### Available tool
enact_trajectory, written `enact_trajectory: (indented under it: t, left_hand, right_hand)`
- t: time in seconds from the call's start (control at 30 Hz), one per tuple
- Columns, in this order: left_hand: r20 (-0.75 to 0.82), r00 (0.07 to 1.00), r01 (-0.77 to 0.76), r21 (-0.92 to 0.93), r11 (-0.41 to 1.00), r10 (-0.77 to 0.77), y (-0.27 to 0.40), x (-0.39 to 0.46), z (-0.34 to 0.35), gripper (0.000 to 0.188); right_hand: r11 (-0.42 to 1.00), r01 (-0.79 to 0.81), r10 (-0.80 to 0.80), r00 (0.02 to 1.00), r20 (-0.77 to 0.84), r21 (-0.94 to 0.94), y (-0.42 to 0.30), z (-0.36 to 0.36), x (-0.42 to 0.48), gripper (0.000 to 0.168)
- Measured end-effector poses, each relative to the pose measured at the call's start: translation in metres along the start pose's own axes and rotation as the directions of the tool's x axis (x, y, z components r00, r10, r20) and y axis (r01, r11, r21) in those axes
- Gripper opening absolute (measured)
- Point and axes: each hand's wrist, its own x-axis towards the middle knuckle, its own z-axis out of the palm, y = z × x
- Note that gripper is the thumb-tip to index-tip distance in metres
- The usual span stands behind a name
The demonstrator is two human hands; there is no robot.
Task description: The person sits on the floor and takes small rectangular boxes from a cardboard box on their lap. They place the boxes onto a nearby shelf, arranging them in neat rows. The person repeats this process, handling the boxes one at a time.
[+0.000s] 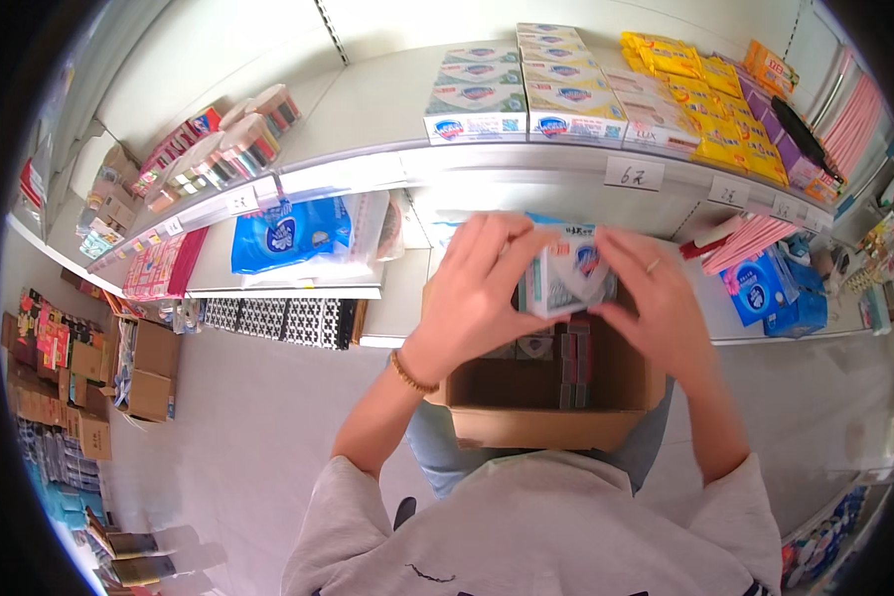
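Between both hands I hold a white Safeguard soap box (566, 272) with grey-green patterning, raised above an open cardboard carton. My left hand (480, 287) grips its left side, and my right hand (644, 287) has its fingers on the right edge. Under my hands the carton (544, 428) rests at my lap, with several small boxes (575, 365) inside; part of its inside is hidden by my hands. On the shelf above stand Safeguard soap boxes in green-white (477, 104) and yellow-white (574, 100) stacks.
Right of the soap stand Lux boxes (655, 119) and yellow packets (723, 119). A shelf edge (492, 160) with price tags runs just beyond my hands. Blue tissue packs lie on the lower shelf, left (290, 231) and right (760, 287). An open carton (153, 365) sits on the left floor.
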Motion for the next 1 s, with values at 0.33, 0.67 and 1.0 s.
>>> enact_trajectory:
  t: [0.33,0.67,1.0]
  left_hand:
    - [-0.152,0.987,0.081,0.202,0.976,-0.050,-0.100,0.092,-0.029,0.065]
    - [-0.136,0.976,0.203,0.319,0.926,-0.168,-0.117,0.085,0.000,0.053]
    - [-0.194,0.970,0.207,0.331,0.921,-0.148,-0.118,0.082,0.003,0.051]
  right_hand:
    - [0.979,0.118,-0.143,0.979,-0.145,-0.167,0.051,-0.049,0.193,0.058]
    - [0.979,0.035,-0.034,0.999,0.007,-0.200,0.136,0.033,0.334,0.055]
    - [0.998,0.034,-0.020,0.975,0.221,-0.060,0.183,0.057,0.349,0.052]
